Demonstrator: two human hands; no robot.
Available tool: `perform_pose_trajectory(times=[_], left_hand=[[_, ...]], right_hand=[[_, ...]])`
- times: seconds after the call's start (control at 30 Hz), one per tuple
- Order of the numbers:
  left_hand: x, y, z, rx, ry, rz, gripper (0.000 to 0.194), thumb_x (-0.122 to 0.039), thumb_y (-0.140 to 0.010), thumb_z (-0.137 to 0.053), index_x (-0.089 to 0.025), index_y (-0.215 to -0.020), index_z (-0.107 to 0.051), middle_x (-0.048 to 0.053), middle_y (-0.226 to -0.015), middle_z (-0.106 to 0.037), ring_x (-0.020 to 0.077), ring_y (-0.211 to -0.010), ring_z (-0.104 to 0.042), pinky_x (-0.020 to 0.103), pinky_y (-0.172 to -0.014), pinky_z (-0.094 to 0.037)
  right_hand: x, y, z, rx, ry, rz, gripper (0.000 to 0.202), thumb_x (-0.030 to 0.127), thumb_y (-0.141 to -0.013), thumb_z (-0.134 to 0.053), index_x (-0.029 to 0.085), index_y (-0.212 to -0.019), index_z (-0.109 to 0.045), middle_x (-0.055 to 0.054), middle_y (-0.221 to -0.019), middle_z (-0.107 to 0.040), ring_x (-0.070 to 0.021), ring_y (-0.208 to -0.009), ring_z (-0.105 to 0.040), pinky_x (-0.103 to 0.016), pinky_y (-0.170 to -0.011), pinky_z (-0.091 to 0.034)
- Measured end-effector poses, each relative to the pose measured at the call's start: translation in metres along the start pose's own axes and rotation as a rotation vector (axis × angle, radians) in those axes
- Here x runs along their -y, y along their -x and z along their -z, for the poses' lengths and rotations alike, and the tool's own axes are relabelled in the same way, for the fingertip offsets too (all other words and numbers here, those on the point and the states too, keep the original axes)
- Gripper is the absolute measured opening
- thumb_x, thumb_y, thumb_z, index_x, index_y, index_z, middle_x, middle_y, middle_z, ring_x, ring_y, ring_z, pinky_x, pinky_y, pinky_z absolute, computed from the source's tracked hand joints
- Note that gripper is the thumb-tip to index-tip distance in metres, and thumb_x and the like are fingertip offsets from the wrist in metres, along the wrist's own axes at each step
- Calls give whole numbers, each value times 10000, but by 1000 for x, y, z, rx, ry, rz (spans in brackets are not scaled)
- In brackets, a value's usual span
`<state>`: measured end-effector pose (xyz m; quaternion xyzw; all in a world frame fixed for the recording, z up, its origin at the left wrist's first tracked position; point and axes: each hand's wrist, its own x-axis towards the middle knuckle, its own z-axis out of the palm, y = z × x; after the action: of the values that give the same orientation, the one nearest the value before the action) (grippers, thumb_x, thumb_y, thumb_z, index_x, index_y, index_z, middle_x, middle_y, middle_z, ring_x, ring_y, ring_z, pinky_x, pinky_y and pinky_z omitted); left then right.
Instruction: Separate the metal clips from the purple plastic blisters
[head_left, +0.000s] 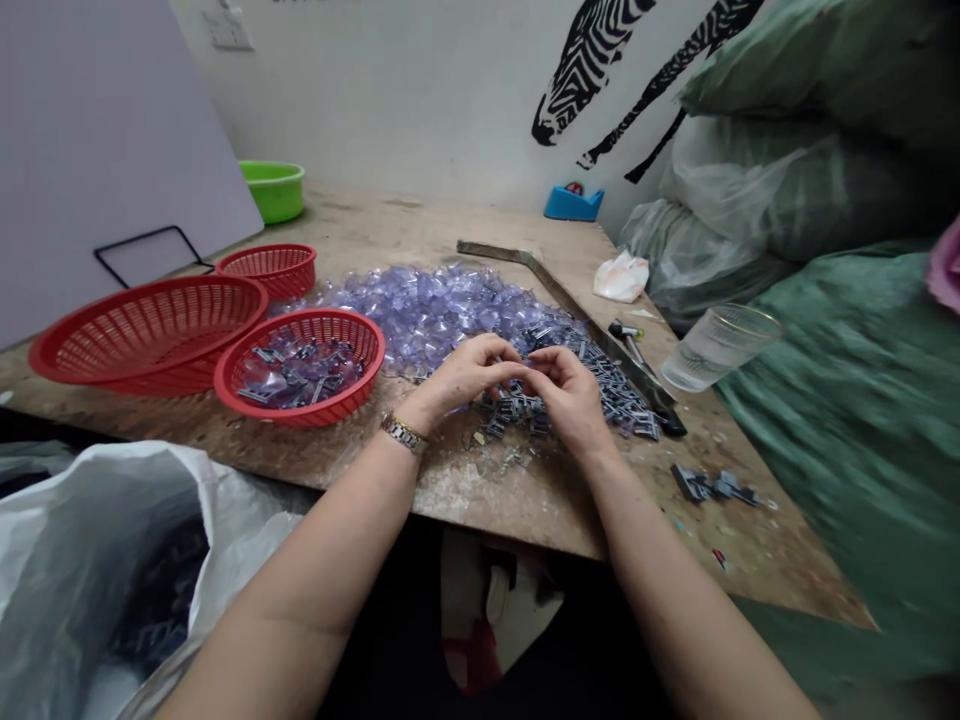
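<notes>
My left hand (480, 372) and my right hand (564, 392) meet above the table, thumbs and fingertips pinched close together. Whatever lies between the fingers is too small and covered to name. Just beneath and to the right of them spreads a heap of small grey plastic parts (615, 392). Behind my hands lies a larger pile of clear purplish plastic pieces (427, 310). To the left of my left hand stands a red basket (300, 408) holding a mix of grey parts and clear pieces.
Two more red baskets (150, 335) sit at the left, with a green basin (279, 190) behind. A bent metal strip (562, 295) borders the piles. A glass (709, 345) stands near the right edge, beside stacked sacks (840, 400). An open white sack (240, 540) is at lower left.
</notes>
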<state>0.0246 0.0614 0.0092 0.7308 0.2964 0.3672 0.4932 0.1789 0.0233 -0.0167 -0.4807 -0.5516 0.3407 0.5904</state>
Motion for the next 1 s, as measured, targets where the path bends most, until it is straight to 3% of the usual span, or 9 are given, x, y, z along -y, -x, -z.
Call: perform_pose_trajectory(times=[0.3, 0.43, 0.5, 0.6, 0.73, 0.87, 1.0], left_hand=[[2, 2, 2, 56, -102, -63, 100, -228, -775, -618, -130, -761, -598, -8, -760, -552, 70, -601, -559, 180, -540, -447], [1, 1, 2, 13, -34, 11, 16, -135, -773, -561, -139, -762, -571, -20, -690, -566, 73, -565, -571, 183, -536, -463], [0, -1, 3, -83, 34, 71, 42, -121, -780, -544, -142, -743, -546, -28, -628, -556, 80, -538, -578, 192, -536, -481], [-1, -3, 5, -260, 149, 120, 65, -120, -783, -548, -146, -733, -517, -40, -589, -540, 84, -524, -591, 196, -530, -504], [2, -5, 6, -340, 214, 131, 84, -110, -772, -558, -145, -714, -507, -51, -584, -526, 75, -505, -591, 179, -498, -500], [3, -5, 5, -332, 204, 144, 79, -110, -768, -556, -142, -708, -517, -54, -562, -528, 71, -487, -581, 162, -475, -486], [3, -6, 5, -354, 225, 166, 81, -100, -759, -558, -139, -701, -516, -59, -568, -524, 67, -474, -571, 163, -466, -480]], right_hand=[[1, 1, 0, 26, 27, -5, 224, 342, -693, -687, 210, -838, -578, 39, -676, -611, -123, -576, -574, -277, -576, -502], [0, 1, 0, -23, 82, 4, 211, 367, -745, -632, 218, -872, -553, 35, -690, -611, -136, -583, -581, -288, -582, -491], [0, 2, 0, -16, 216, 37, 176, 373, -786, -594, 216, -858, -556, 16, -723, -625, -153, -636, -596, -301, -620, -488], [0, 5, 0, 97, 609, 139, 145, 352, -811, -606, 208, -805, -594, -27, -788, -647, -191, -752, -601, -334, -721, -466], [1, 13, -7, 228, 982, 228, 157, 357, -835, -626, 202, -845, -647, -80, -920, -654, -242, -915, -592, -360, -814, -437], [5, 20, -18, 256, 1114, 216, 114, 316, -847, -615, 215, -856, -667, -79, -930, -647, -245, -938, -584, -356, -802, -419], [7, 19, -21, 268, 1041, 177, 91, 253, -839, -587, 216, -791, -655, -57, -898, -647, -219, -898, -586, -331, -766, -406]])
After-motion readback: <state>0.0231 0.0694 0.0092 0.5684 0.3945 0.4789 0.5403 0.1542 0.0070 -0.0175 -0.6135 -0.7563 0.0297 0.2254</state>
